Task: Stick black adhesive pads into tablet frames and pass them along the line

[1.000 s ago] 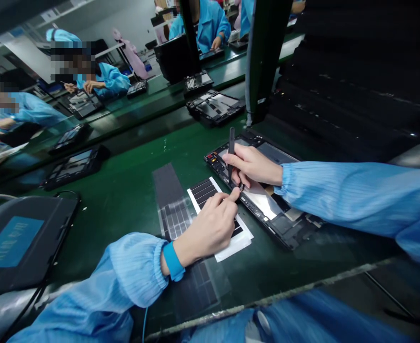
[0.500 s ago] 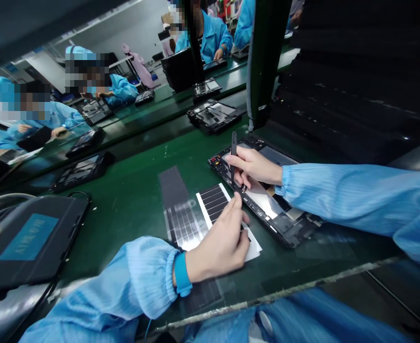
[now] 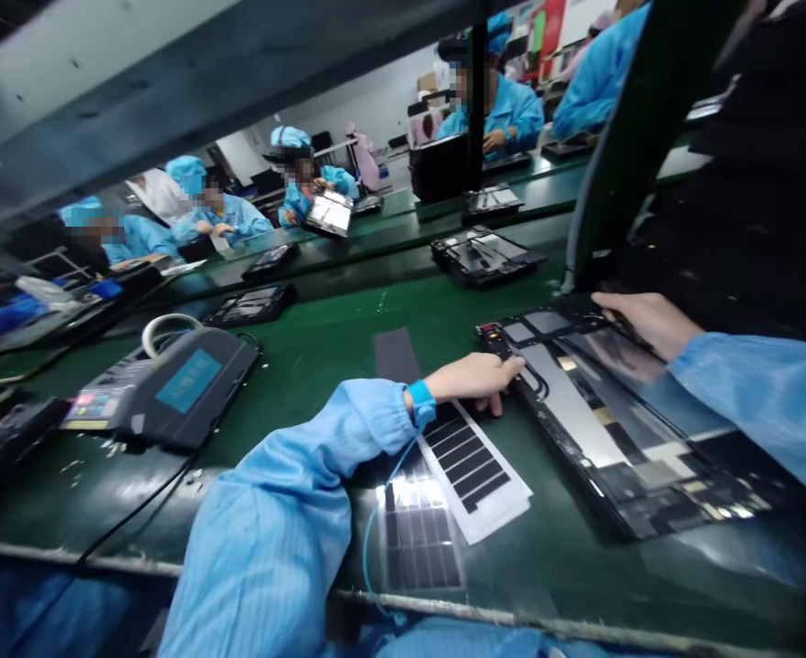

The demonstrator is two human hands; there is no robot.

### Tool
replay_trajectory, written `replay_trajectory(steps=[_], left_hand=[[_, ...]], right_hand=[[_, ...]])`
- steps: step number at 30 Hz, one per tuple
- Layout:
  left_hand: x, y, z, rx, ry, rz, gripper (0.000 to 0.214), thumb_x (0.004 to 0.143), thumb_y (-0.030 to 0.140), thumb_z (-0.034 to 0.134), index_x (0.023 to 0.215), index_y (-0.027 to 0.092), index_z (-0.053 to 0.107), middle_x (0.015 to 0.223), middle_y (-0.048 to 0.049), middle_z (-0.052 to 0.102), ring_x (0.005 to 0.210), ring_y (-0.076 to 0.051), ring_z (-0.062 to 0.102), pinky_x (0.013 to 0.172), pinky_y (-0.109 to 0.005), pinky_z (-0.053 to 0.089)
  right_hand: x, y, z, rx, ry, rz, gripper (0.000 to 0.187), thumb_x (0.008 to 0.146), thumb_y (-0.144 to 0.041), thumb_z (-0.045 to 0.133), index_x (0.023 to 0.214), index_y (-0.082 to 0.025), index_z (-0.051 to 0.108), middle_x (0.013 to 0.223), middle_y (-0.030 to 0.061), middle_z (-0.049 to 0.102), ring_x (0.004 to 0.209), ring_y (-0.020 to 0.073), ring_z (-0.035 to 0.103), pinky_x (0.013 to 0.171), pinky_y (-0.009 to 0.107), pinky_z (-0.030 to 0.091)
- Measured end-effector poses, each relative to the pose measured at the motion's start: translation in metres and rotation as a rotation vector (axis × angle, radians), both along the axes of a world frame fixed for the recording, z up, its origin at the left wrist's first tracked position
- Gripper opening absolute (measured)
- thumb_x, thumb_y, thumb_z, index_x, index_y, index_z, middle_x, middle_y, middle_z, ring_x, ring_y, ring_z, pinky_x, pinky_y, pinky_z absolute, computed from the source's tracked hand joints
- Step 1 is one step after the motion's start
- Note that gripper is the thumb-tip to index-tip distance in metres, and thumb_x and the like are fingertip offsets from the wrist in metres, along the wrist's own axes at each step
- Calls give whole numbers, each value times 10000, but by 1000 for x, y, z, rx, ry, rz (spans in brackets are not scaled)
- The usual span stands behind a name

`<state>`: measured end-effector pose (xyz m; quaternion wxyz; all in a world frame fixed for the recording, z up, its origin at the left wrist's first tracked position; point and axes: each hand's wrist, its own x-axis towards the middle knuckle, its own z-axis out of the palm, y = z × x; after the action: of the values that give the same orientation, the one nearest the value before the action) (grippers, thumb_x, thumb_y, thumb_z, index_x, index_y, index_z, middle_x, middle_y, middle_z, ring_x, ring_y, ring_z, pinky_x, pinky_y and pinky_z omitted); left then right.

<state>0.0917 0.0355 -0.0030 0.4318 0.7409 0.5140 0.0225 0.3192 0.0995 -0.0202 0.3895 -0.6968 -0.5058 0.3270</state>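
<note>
An opened tablet with its inner boards showing lies on the green bench in front of me. My left hand rests at its near left edge, fingers curled against the frame, beside a white sheet of black strips. My right hand grips the tablet's far edge, fingers bent over it. The black tool held earlier is out of sight. A blue strap circles my left wrist.
A dark device with a blue label and cable sits at the left. More open tablets lie on the belt behind. A black post rises beside my tablet. Several people in blue coats work across the line.
My view swung left and lower. My left hand left the strip sheet and went to the tablet's left edge. My right hand moved to the far edge, and the black tool is gone from view.
</note>
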Motion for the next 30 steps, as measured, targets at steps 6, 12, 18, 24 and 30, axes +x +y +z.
replay_trajectory(steps=[6,12,18,24,30], left_hand=[[18,-3,-4,-99,-808,269,284,838,312,519,667,181,335,555,74,465,492,-63,527,550,-194,462],[-15,38,23,169,-1036,622,251,767,121,579,620,154,378,547,81,371,414,-9,380,420,-110,301],[-110,97,28,561,-998,1134,102,888,172,447,787,175,445,702,58,449,559,-18,460,557,-119,394],[-185,114,-3,575,-778,1405,301,890,313,492,1139,143,504,1107,-77,546,928,-163,570,779,-348,506],[-197,113,-10,372,-539,1110,329,880,324,512,1150,138,514,1133,-87,552,974,-184,571,821,-389,500]], right_hand=[[-2,-4,2,-93,372,-89,386,853,-222,482,489,-169,362,397,-29,311,317,47,285,340,197,173],[-10,-12,-2,-26,558,44,397,892,-264,413,513,-171,338,437,-46,240,337,43,240,343,202,162],[-12,-17,-8,-33,518,140,371,863,-263,491,522,-179,371,405,-41,280,328,61,288,340,214,239],[-11,-17,-12,-62,383,183,362,870,-294,491,545,-176,385,397,-35,339,313,65,345,362,211,304],[-13,-19,-3,-52,200,222,333,882,-305,463,586,-155,436,451,-23,379,358,64,394,392,202,335]])
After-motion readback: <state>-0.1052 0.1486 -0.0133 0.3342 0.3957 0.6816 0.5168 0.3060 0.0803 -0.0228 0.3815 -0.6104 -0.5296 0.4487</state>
